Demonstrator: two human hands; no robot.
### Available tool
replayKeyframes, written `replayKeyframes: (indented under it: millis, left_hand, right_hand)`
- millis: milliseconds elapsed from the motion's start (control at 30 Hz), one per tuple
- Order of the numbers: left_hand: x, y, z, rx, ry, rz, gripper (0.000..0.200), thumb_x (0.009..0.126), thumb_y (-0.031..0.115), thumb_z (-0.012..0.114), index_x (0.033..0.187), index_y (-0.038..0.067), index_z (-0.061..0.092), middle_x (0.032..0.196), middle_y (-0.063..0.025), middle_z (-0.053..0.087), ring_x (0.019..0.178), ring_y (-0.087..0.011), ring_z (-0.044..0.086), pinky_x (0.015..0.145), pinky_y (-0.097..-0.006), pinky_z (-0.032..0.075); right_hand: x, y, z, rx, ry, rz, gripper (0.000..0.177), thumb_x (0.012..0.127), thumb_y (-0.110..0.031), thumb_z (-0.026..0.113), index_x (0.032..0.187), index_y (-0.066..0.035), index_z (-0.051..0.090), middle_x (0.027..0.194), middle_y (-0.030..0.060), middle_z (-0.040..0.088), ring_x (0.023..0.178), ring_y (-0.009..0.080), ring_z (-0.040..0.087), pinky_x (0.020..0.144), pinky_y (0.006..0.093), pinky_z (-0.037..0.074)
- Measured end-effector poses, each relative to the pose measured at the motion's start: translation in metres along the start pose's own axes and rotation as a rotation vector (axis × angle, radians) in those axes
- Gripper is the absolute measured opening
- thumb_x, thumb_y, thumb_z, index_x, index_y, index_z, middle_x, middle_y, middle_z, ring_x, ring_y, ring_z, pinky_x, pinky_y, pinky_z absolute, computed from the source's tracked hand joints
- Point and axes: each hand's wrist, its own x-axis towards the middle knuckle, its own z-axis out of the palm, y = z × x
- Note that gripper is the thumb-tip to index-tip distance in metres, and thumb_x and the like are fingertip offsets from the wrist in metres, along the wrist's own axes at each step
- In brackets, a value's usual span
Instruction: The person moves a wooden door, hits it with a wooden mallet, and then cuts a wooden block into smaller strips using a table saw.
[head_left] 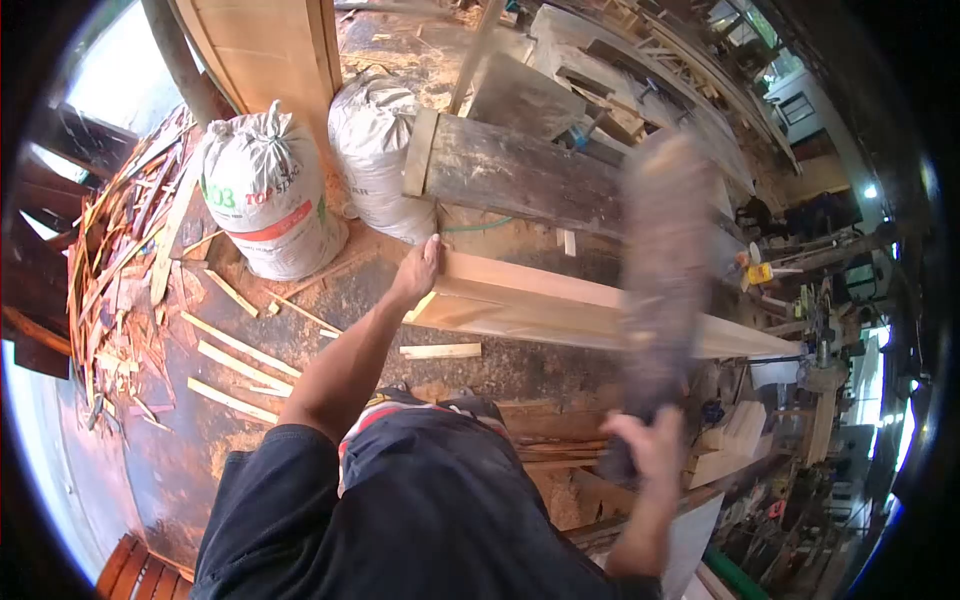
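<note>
My left hand (pixel 422 270) is closed over the near-left end of a long pale wooden workpiece (pixel 540 285), thumb and fingers on its top edge. The workpiece looks like boards joined lengthwise and runs off to the right. In my right hand (pixel 655 445) is a long, brownish, dusty piece (pixel 665 250) with a darker lower end, upright in view and passing in front of the workpiece. It is smeared by motion, so its exact kind cannot be told.
Two tied white sacks (pixel 270 195) stand on the left. Beyond the workpiece is a dark, dusty wooden bench (pixel 530 170). Wood strips (pixel 240 370) lie on the floor, with a scrap pile (pixel 125 270) at far left. Machines and lumber crowd the right side.
</note>
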Motion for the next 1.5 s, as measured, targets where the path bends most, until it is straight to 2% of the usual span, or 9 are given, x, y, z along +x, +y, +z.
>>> replayKeyframes:
  millis: [267, 400, 533, 1000, 1133, 1233, 1267, 1433, 1500]
  left_hand:
    - [-0.004, 0.024, -0.006, 0.055, 0.025, 0.033, 0.066, 0.109, 0.055, 0.032, 0.129, -0.001, 0.061, 0.119, -0.0362, 0.064, 0.117, -0.0543, 0.059, 0.100, -0.0520, 0.046]
    - [0.008, -0.003, -0.003, 0.113, -0.007, 0.006, 0.067, 0.109, 0.056, 0.031, 0.131, 0.000, 0.061, 0.122, -0.0361, 0.063, 0.119, -0.0530, 0.059, 0.101, -0.0527, 0.046]
    - [0.016, -0.023, -0.001, 0.085, -0.032, 0.026, 0.069, 0.109, 0.057, 0.032, 0.130, -0.002, 0.061, 0.118, -0.0346, 0.065, 0.116, -0.0469, 0.063, 0.100, -0.0490, 0.047]
    - [0.010, -0.013, 0.000, 0.021, -0.011, 0.123, 0.058, 0.112, 0.046, 0.033, 0.120, -0.005, 0.060, 0.114, -0.0295, 0.066, 0.110, -0.0414, 0.063, 0.097, -0.0459, 0.047]
    - [0.002, 0.000, -0.005, 0.025, -0.031, 0.069, 0.059, 0.112, 0.048, 0.032, 0.125, -0.003, 0.060, 0.116, -0.0346, 0.064, 0.113, -0.0507, 0.059, 0.097, -0.0488, 0.046]
    - [0.010, -0.008, -0.003, 0.038, 0.021, 0.125, 0.059, 0.111, 0.048, 0.033, 0.124, -0.003, 0.060, 0.115, -0.0376, 0.062, 0.112, -0.0552, 0.057, 0.095, -0.0520, 0.046]
    - [0.010, -0.016, -0.001, 0.042, 0.031, 0.103, 0.060, 0.111, 0.048, 0.033, 0.123, -0.003, 0.060, 0.115, -0.0380, 0.062, 0.112, -0.0553, 0.057, 0.094, -0.0527, 0.046]
    - [0.026, -0.050, 0.005, -0.042, 0.006, 0.134, 0.062, 0.111, 0.054, 0.034, 0.103, -0.001, 0.061, 0.085, -0.0052, 0.054, 0.083, -0.0173, 0.048, 0.081, -0.0339, 0.045]
    - [0.033, -0.050, 0.003, 0.007, -0.029, 0.156, 0.059, 0.111, 0.051, 0.033, 0.113, -0.002, 0.060, 0.096, -0.0154, 0.054, 0.093, -0.0285, 0.050, 0.086, -0.0389, 0.045]
  right_hand:
    - [0.000, -0.083, -0.188, 0.529, 0.773, -0.864, 0.056, 0.075, -0.027, 0.082, 0.119, 0.004, 0.066, 0.113, 0.0219, 0.069, 0.108, 0.0258, 0.065, 0.090, 0.0378, 0.054]
    - [0.045, 0.004, -0.021, 0.476, 0.774, -0.620, 0.059, 0.076, -0.028, 0.082, 0.121, 0.006, 0.065, 0.119, 0.0250, 0.068, 0.113, 0.0238, 0.065, 0.092, 0.0357, 0.054]
    - [0.047, 0.138, 0.154, 0.032, -0.154, 0.076, 0.039, 0.074, -0.020, 0.079, 0.099, 0.008, 0.067, 0.095, 0.0184, 0.073, 0.086, 0.0228, 0.071, 0.075, 0.0334, 0.056]
    - [-0.039, -0.068, -0.203, 0.512, 0.616, -0.812, 0.046, 0.096, -0.031, 0.054, 0.128, 0.001, 0.061, 0.124, 0.0155, 0.064, 0.116, 0.0264, 0.062, 0.103, 0.0407, 0.049]
    - [0.017, -0.083, -0.106, 0.578, 0.887, -0.772, 0.046, 0.101, -0.026, 0.046, 0.134, 0.003, 0.059, 0.131, 0.0177, 0.064, 0.122, 0.0277, 0.062, 0.107, 0.0427, 0.050]
    - [0.052, 0.086, 0.105, 0.790, 0.281, -0.472, 0.065, 0.087, -0.040, 0.071, 0.133, 0.004, 0.061, 0.125, 0.0227, 0.067, 0.118, 0.0322, 0.064, 0.105, 0.0465, 0.048]
    - [0.053, 0.121, 0.145, -0.111, 0.088, -0.326, 0.066, 0.081, -0.035, 0.077, 0.128, 0.009, 0.060, 0.122, 0.0248, 0.067, 0.117, 0.0335, 0.063, 0.103, 0.0459, 0.047]
    - [0.014, 0.087, 0.121, 0.084, -0.176, -0.060, 0.040, 0.083, -0.019, 0.079, 0.111, 0.007, 0.066, 0.098, 0.0123, 0.073, 0.088, 0.0252, 0.070, 0.083, 0.0379, 0.055]
    - [0.016, 0.083, 0.101, 0.221, -0.267, -0.002, 0.037, 0.092, -0.024, 0.077, 0.116, 0.003, 0.069, 0.111, 0.0115, 0.074, 0.099, 0.0214, 0.069, 0.092, 0.0342, 0.053]
